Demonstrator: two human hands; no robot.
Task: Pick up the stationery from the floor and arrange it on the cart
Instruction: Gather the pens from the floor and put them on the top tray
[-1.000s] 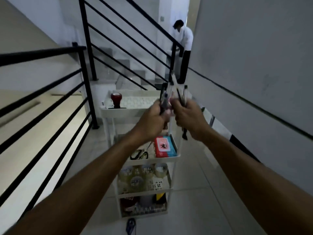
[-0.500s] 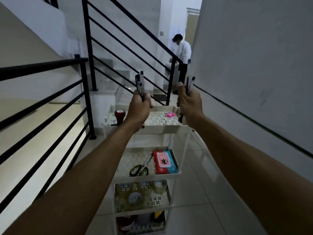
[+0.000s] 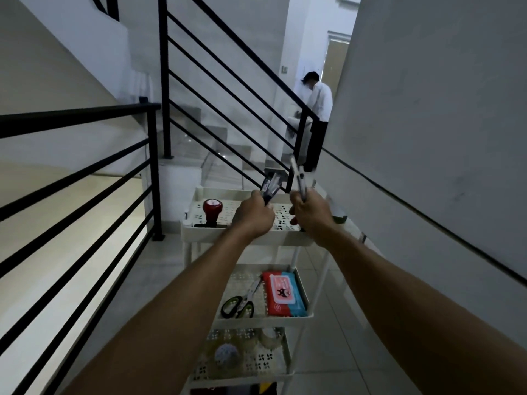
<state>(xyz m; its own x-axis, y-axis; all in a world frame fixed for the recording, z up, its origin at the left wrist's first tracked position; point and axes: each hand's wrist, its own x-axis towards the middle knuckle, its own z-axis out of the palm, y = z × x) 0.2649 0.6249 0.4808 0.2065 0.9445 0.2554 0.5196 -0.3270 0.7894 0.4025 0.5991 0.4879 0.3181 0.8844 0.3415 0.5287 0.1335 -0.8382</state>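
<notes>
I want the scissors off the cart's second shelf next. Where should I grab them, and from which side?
Take the scissors by the green-and-black handle loops, which point toward you at the shelf's near left. Come from above and the front: they lie flat, blades running away up-right beside the red and blue packet, and the top tray overhangs the blade end.

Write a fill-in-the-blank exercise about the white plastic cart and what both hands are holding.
1. The red round stamp stands on the cart's ____ shelf.
2. The green-handled scissors lie to the ____ of the red and blue wipes pack.
3. The left hand and the right hand each grip a bundle of ____.
4. The clear tape rolls sit on the shelf directly ____ the scissors.

Missing words: top; left; pens; below
</notes>
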